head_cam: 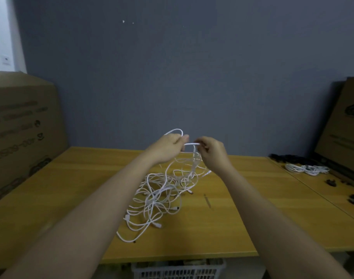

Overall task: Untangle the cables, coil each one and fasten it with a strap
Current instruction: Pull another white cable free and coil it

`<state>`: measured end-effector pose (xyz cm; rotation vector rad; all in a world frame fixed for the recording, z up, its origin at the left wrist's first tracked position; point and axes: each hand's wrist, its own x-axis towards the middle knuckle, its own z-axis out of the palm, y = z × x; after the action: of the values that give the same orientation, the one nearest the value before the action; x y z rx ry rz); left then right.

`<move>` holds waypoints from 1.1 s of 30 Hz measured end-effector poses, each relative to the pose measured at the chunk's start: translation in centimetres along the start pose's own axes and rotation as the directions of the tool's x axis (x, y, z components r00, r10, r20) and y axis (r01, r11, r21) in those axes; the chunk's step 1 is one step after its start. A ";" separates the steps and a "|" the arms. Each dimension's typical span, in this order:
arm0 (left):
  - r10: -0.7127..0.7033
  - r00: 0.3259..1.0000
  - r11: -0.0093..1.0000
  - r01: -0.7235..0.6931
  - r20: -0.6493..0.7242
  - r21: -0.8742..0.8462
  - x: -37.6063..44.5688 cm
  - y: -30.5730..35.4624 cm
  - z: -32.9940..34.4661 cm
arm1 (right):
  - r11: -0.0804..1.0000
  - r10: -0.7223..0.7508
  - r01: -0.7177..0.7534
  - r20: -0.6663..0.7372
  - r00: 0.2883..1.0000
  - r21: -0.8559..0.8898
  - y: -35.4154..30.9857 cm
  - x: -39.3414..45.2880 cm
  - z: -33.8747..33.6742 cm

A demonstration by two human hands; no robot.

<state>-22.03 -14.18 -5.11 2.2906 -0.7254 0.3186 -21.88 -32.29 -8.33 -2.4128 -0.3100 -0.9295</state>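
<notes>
A box (21, 125) stands at nine o'clock on the table (71, 190). The cables (160, 194) lie in a loose white tangle at the centre, toward six o'clock from the hands, with several strands rising to them.

The likeliest trouble is a knot drawing tight: the lifted strands run down into crossed loops, so a hard pull from above would cinch them rather than free one cable. A plug end could also snag in a loop and drag the whole heap across the table.

The left hand (168, 146), at eleven o'clock of the tangle, has its fingers curled round a cable, a loop arching above its knuckles. The right hand (210, 152), just beside it at one o'clock, pinches the same short span between thumb and fingertips. Both are closed on cable, raised clear of the table.

Finished coils (307, 169) and dark straps (331, 182) sit at three o'clock.
</notes>
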 end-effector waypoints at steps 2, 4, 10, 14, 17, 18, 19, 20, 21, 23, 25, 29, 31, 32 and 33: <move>0.011 1.000 0.988 -0.006 0.029 -0.156 0.3 0.6 -1.0 | 0.996 0.080 -0.074 0.125 0.989 -0.057 1.5 -0.1 0.6; -0.002 1.000 0.940 0.011 0.028 -0.342 0.5 1.1 -2.2 | 0.987 0.158 -0.146 0.197 0.968 -0.074 2.5 -0.5 1.2; -0.125 0.992 0.792 0.110 0.018 -0.601 1.5 -0.3 -3.6 | 0.953 0.269 -0.212 0.278 0.922 -0.218 2.1 1.8 3.4; -0.173 0.985 0.870 0.150 -0.007 -0.469 1.8 -2.9 -3.2 | 0.921 0.384 -0.386 0.303 0.872 -0.055 1.5 4.6 3.4; -0.209 0.975 0.894 0.160 -0.074 -0.419 2.7 -4.3 -3.1 | 0.927 0.357 -0.357 0.020 0.934 0.117 0.0 9.1 1.8; -0.211 0.972 0.899 0.152 -0.104 -0.410 3.2 -4.4 -3.3 | 0.921 0.314 -0.270 -0.125 0.941 0.280 -1.2 11.1 0.7; -0.207 0.969 0.905 0.137 -0.137 -0.402 3.9 -4.2 -3.5 | 0.888 0.264 -0.137 -0.244 0.933 0.439 -2.7 12.8 -0.6; -0.201 0.964 0.908 0.117 -0.175 -0.402 4.5 -4.0 -3.9 | 0.849 0.208 0.002 -0.336 0.919 0.529 -4.2 14.1 -1.8; -0.198 0.955 0.908 0.095 -0.219 -0.408 5.0 -3.6 -4.2 | 0.826 0.158 0.106 -0.407 0.900 0.554 -5.1 14.8 -2.4; -0.218 0.938 0.909 0.094 -0.270 -0.407 5.8 -3.3 -4.5 | 0.871 0.096 0.135 -0.433 0.896 0.473 -5.1 14.6 -2.1; -0.267 0.932 0.917 0.167 -0.246 -0.361 5.8 -3.6 -4.1 | 0.979 0.116 -0.106 -0.049 0.992 0.174 -2.8 12.4 -0.7; -0.280 0.949 0.938 0.237 -0.148 -0.251 4.4 -4.6 -2.3 | 0.924 0.370 -0.203 0.617 0.695 -0.325 2.0 5.7 3.6; -0.286 0.942 0.939 0.240 -0.172 -0.246 4.2 -5.0 -1.7 | 0.954 0.298 -0.234 0.528 0.795 -0.186 2.3 4.7 4.0; -0.296 0.935 0.938 0.245 -0.195 -0.247 4.3 -5.1 -1.7 | 0.963 0.271 -0.243 0.422 0.865 -0.119 2.3 4.9 3.7; -0.305 0.927 0.937 0.251 -0.216 -0.244 4.3 -5.2 -1.7 | 0.964 0.263 -0.263 0.295 0.919 -0.041 2.4 5.4 3.2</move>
<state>-15.51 -11.68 -4.95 2.0658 -0.2821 0.3694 -15.24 -32.37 -7.62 -2.5149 -0.0868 -0.4462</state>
